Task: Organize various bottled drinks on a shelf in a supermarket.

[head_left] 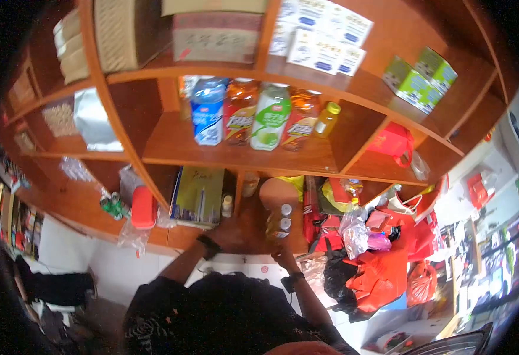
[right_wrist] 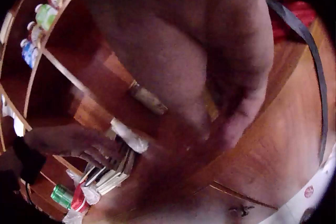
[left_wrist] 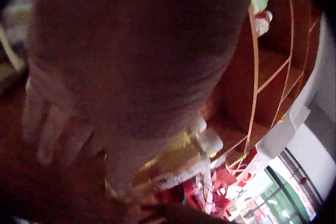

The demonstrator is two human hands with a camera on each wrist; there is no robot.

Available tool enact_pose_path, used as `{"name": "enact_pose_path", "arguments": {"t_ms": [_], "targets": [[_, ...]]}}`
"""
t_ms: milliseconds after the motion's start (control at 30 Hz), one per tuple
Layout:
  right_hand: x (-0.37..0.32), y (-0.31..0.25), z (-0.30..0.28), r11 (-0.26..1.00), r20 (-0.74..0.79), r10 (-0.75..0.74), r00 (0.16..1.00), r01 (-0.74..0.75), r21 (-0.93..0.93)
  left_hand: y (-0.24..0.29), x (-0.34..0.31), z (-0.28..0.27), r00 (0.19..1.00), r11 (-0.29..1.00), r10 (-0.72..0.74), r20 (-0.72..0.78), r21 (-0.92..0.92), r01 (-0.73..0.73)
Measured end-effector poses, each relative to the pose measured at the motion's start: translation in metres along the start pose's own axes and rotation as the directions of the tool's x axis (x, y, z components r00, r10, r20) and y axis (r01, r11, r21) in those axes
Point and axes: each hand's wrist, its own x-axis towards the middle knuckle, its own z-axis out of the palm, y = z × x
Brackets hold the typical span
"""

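My left hand (head_left: 231, 235) is over the lower shelf, right of a green book (head_left: 199, 195) and below a small jar (head_left: 227, 206). Its fingers hang loosely extended and hold nothing in the left wrist view, where the hand (left_wrist: 68, 113) shows large and dark. Two bottles with white caps (head_left: 284, 223) and yellowish contents are on the shelf just beyond my right hand (head_left: 284, 259). The right fingers (right_wrist: 244, 111) are bent, with a yellowish patch beside them; whether they grip anything is hidden. Books (right_wrist: 118, 174) lie near my left hand (right_wrist: 79, 142).
Large drink bottles (head_left: 269, 121) line the compartment above. Red bags (head_left: 384, 278), a black bag (head_left: 337, 275) and silvery packaging (head_left: 354, 231) crowd the right side. A red container (head_left: 144, 207) and green cans (head_left: 114, 206) sit on the left. Shelf dividers separate the compartments.
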Motion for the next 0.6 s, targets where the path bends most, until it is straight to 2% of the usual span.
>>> {"name": "enact_pose_path", "arguments": {"t_ms": [67,133,167,200,233,267,300,333,367,400,433,467,500,533,567,600], "targets": [[-0.005,0.049,0.004,0.982,0.351,0.052,0.935,-0.112,0.153,0.027,-0.048,-0.061,0.996,0.995,-0.057,0.069,-0.083,0.063],[-0.015,-0.045,-0.014,0.984,0.540,0.177,0.823,-0.126,-0.130,0.089,-0.095,-0.118,0.995,0.986,-0.045,0.086,-0.153,0.058],[-0.016,-0.075,-0.012,0.984,0.579,0.157,0.800,-0.074,-0.164,0.132,-0.115,-0.144,0.997,0.985,-0.017,0.080,-0.172,0.030],[-0.019,-0.141,-0.016,0.943,0.579,0.190,0.793,0.017,-0.333,0.175,-0.134,-0.165,0.997,0.988,0.047,0.056,-0.149,-0.038],[-0.015,-0.156,-0.008,0.939,0.583,-0.037,0.812,0.229,-0.259,0.216,-0.148,-0.183,0.993,0.990,0.116,0.020,-0.082,-0.114],[-0.011,-0.170,-0.002,0.881,0.566,-0.263,0.781,0.434,-0.189,0.236,-0.154,-0.201,0.962,0.964,0.265,-0.062,-0.009,-0.266],[-0.009,-0.222,-0.003,0.930,0.609,-0.191,0.770,0.341,-0.139,0.252,-0.154,-0.214,0.921,0.946,0.317,-0.226,0.001,-0.325],[0.001,-0.257,-0.002,0.898,0.639,-0.209,0.740,0.405,-0.175,0.254,-0.147,-0.225,0.885,0.902,0.290,-0.364,-0.204,-0.380],[0.010,-0.285,0.000,0.862,0.669,-0.222,0.709,0.464,-0.205,0.271,-0.134,-0.236,0.752,0.898,0.385,-0.534,0.029,-0.439],[0.016,-0.286,0.012,0.811,0.654,-0.280,0.702,0.538,-0.231,0.282,-0.116,-0.252,0.638,0.871,0.474,-0.607,0.218,-0.439],[0.021,-0.287,0.025,0.752,0.637,-0.337,0.693,0.605,-0.261,0.285,-0.093,-0.265,0.516,0.866,0.459,-0.723,0.234,-0.441],[0.043,-0.262,0.046,0.665,0.568,-0.446,0.692,0.681,-0.308,0.301,-0.077,-0.271,0.432,0.887,0.444,-0.785,0.317,-0.336],[0.046,-0.263,0.049,0.671,0.540,-0.501,0.677,0.697,-0.252,0.316,-0.062,-0.281,0.337,0.895,0.441,-0.831,0.384,-0.225],[0.050,-0.264,0.052,0.671,0.509,-0.553,0.659,0.715,-0.197,0.307,-0.032,-0.310,0.309,0.855,0.519,-0.797,0.478,-0.203],[0.035,-0.296,0.041,0.747,0.519,-0.561,0.645,0.664,-0.018,0.293,0.001,-0.336,0.279,0.804,0.594,-0.755,0.567,-0.178],[0.023,-0.323,0.031,0.768,0.557,-0.541,0.630,0.640,0.021,0.292,0.018,-0.347,0.254,0.761,0.649,-0.717,0.612,-0.215]]}}
